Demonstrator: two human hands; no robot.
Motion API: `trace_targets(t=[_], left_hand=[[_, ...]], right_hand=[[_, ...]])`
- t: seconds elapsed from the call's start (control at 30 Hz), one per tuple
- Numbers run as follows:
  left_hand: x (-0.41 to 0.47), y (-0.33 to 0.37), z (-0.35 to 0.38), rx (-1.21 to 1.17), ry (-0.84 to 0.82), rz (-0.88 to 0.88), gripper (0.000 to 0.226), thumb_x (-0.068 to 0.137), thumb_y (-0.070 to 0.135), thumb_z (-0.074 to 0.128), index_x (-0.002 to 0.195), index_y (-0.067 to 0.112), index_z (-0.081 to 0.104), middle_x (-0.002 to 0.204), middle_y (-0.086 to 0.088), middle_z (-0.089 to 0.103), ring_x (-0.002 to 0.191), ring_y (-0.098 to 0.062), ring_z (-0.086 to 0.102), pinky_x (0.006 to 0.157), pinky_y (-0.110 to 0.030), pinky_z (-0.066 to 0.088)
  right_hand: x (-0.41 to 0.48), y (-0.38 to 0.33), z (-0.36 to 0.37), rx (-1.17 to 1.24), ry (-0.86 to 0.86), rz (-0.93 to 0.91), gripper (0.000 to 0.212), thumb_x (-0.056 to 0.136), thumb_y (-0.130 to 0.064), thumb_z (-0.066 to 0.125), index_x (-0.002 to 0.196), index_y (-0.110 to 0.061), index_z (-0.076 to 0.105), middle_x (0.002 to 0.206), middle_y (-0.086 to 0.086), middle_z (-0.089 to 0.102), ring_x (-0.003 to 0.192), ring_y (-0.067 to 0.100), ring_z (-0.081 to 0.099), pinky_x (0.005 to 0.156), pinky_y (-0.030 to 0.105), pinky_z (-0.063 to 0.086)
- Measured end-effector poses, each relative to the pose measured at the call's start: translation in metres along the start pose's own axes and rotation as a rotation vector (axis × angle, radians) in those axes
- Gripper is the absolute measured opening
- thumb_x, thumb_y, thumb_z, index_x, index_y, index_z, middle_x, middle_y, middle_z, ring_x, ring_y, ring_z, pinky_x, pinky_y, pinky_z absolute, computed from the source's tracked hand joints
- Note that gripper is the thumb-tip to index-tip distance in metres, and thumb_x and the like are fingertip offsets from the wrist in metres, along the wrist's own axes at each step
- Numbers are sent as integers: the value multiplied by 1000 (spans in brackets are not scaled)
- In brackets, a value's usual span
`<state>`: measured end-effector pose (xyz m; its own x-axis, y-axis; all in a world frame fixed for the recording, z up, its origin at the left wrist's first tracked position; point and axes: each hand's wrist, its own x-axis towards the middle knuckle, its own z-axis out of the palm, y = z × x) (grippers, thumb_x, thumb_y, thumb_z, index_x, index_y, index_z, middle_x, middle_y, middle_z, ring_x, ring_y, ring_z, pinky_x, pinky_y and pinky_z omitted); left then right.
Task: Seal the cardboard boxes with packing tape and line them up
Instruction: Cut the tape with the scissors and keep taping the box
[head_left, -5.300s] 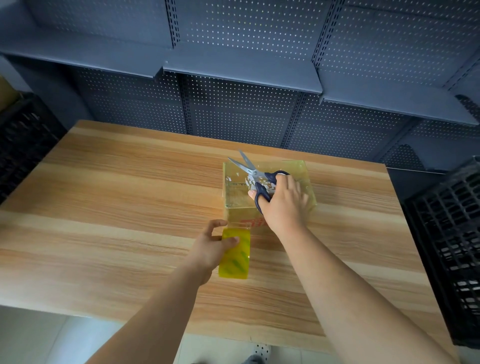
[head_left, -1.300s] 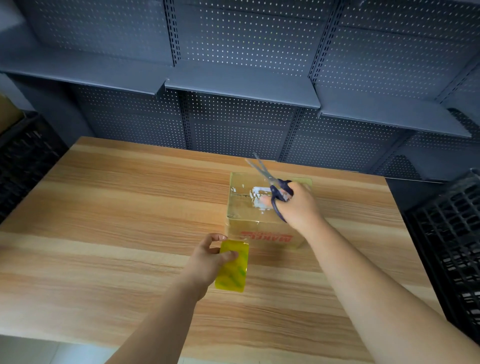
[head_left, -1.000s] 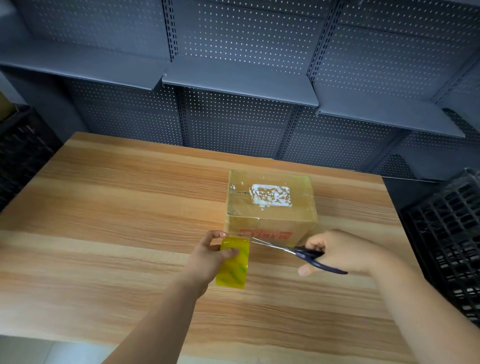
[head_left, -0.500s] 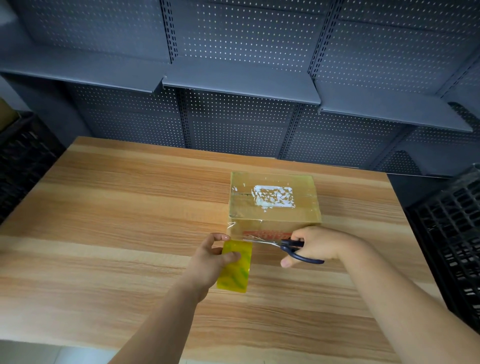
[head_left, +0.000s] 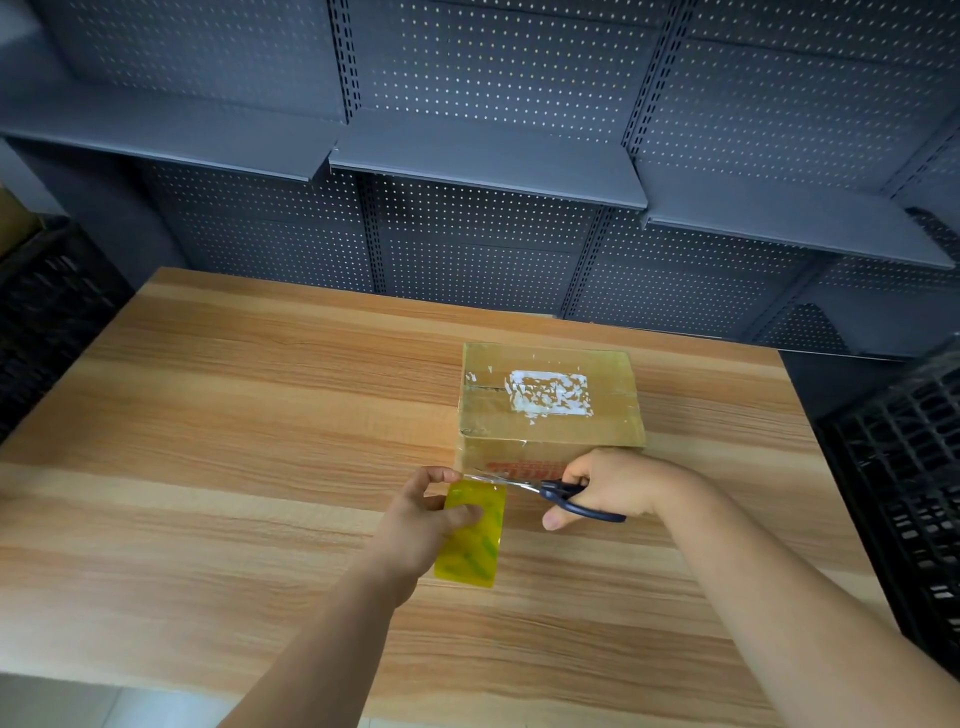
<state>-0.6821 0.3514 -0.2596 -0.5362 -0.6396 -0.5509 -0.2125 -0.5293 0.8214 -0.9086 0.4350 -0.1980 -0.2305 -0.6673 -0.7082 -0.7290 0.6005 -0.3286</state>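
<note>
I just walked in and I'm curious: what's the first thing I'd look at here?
Probably the cardboard box, shiny with tape, sitting toward the right side of the wooden table. Just in front of it, the left hand holds a yellow tape roll standing on the table. The right hand holds scissors, with the blades at the clear strip between roll and box.

Centre right: box (head_left: 550, 415) standing, blocking.
Left of box: bare table (head_left: 234, 415), wide passage to far edge.
Before box: crowded by left hand (head_left: 421, 525) gripping roll (head_left: 474, 543) and right hand (head_left: 618, 483) gripping scissors (head_left: 558, 489); blades spanning the gap between.
Near edge: free wood beside forearms.
Ends: left crate (head_left: 52, 322) and right crate (head_left: 904, 467) hemming table.
Behind: shelves (head_left: 483, 161) past far edge.
</note>
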Motion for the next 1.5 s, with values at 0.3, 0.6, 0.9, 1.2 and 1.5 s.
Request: trace_targets(t=[0.3, 0.6, 0.9, 1.2, 1.5], left_hand=[[-1, 1, 2, -1, 7, -3, 36, 81, -1, 74, 110, 12, 56, 89, -10, 75, 72, -24, 70, 69, -38, 57], [-1, 0, 2, -8, 19, 1, 36, 80, 0, 74, 108, 15, 57, 91, -11, 75, 73, -23, 70, 66, -36, 56], [3, -7, 0, 70, 65, -3, 35, 76, 0, 77, 99, 18, 58, 88, -13, 74, 75, -28, 67, 72, -43, 55], [-7, -12, -15, 62, 27, -29, 33, 80, -3, 73, 102, 15, 56, 82, -9, 71, 64, -21, 65, 56, -30, 49], [-15, -13, 1, 117, -95, 13, 38, 78, 2, 77, 104, 17, 55, 92, -15, 72, 76, -27, 67, 70, -40, 52]], right_hand=[[3, 1, 0, 35, 33, 13, 47, 58, -66, 82, 84, -28, 71, 77, -10, 63, 70, 9, 56, 61, 24, 40], [10, 4, 0, 13, 97, -4, 55, 48, -63, 87, 77, -19, 71, 61, -7, 49, 58, 14, 43, 56, 26, 30], [10, 0, -3, -188, 69, -47, 68, 47, -74, 80, 78, -18, 59, 74, -6, 55, 65, 15, 49, 58, 29, 35], [-15, 39, 3, -203, -90, 120, 55, 57, -64, 79, 90, -22, 65, 80, -8, 60, 72, 14, 54, 62, 28, 37], [-34, 171, 101, 89, 461, 639, 36, 91, -51, 56, 91, -15, 55, 85, 5, 64, 82, 24, 61, 64, 27, 42]])
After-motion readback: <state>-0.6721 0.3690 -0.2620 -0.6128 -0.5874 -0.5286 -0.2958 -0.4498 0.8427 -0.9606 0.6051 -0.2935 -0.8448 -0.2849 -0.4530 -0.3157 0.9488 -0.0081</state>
